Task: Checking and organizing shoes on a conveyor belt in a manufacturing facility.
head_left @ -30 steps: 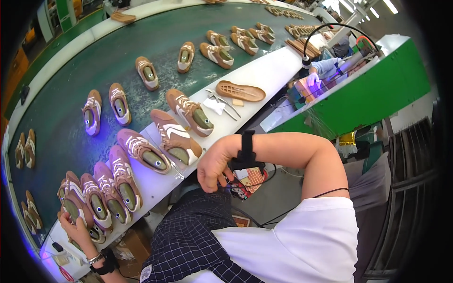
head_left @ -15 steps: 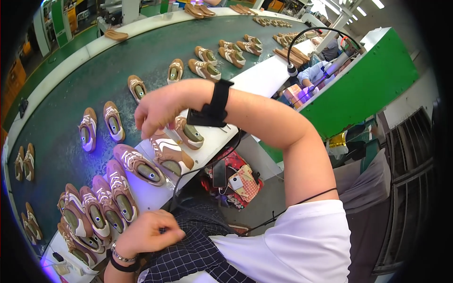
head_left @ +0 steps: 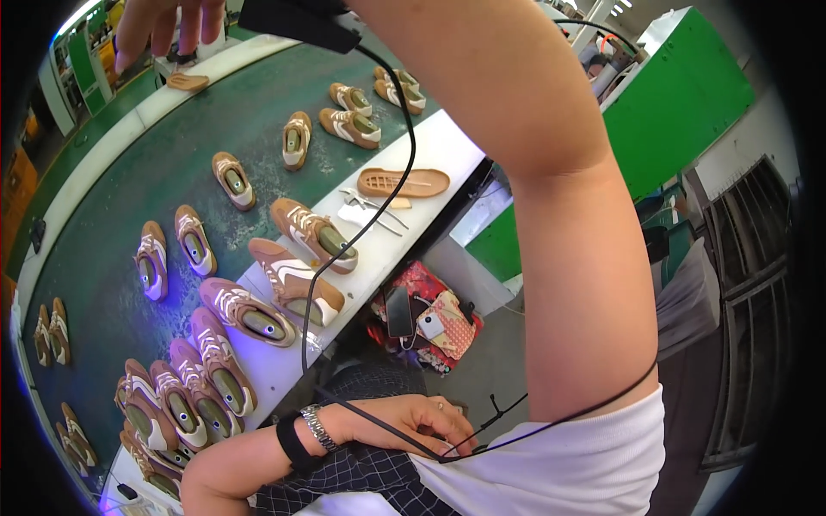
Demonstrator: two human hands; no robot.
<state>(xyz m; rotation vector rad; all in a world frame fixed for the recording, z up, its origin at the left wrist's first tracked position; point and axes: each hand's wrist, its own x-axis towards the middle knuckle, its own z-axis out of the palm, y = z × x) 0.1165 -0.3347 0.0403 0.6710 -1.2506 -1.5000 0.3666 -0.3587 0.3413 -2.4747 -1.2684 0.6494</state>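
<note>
Your raised right arm is nearest, its right hand [head_left: 172, 21] cut by the upper edge, the fingers hanging apart with nothing seen between them. A thin black cable [head_left: 411, 142] loops down from the black box [head_left: 297, 21] at that wrist. Lower, your left hand [head_left: 434, 421] (a silver link bracelet [head_left: 318, 428] sits on the wrist) lies over your dark checked cloth apron [head_left: 370, 473]; its fingers curl close to the cable, and I cannot tell whether they pinch it. To your left, brown lace-up shoes with white stripes and olive-green inserts [head_left: 225, 378] crowd the long white ledge [head_left: 280, 370], apart from both hands. Farther along lie a silver pincer-like metal tool [head_left: 380, 215] and a tan sole with a gridded end [head_left: 417, 182]. Beyond, a dull green conveyor belt [head_left: 103, 249] carries spaced-out brown shoes [head_left: 224, 172].
</note>
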